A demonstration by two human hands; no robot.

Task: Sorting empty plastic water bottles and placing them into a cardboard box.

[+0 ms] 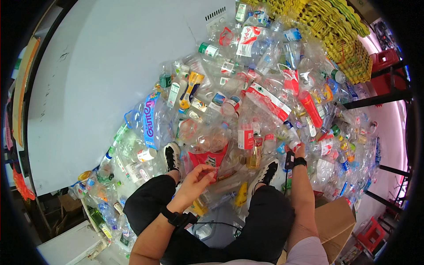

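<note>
My left hand [197, 183] hovers over the heap between my knees, fingers loosely bent and apart, with nothing visible in it. Just beyond it lies a clear plastic bottle with a large red label [209, 158]. On the right, my right hand [299, 151] reaches into the heap, its fingers closed around the end of a clear plastic bottle [292, 134]; part of the grip is hidden by the wrist device [290, 160]. A red-labelled bottle [245, 136] and a bottle of amber tint [255, 152] lie between the hands.
Empty plastic bottles surround my shoes [269, 172]. A large blue-handled water jug [155, 122] lies left, against a white panel [99, 82]. Yellow egg trays [344, 43] are stacked at upper right. A cardboard box [334, 222] stands by my right arm, and red stools [371, 234] stand beyond.
</note>
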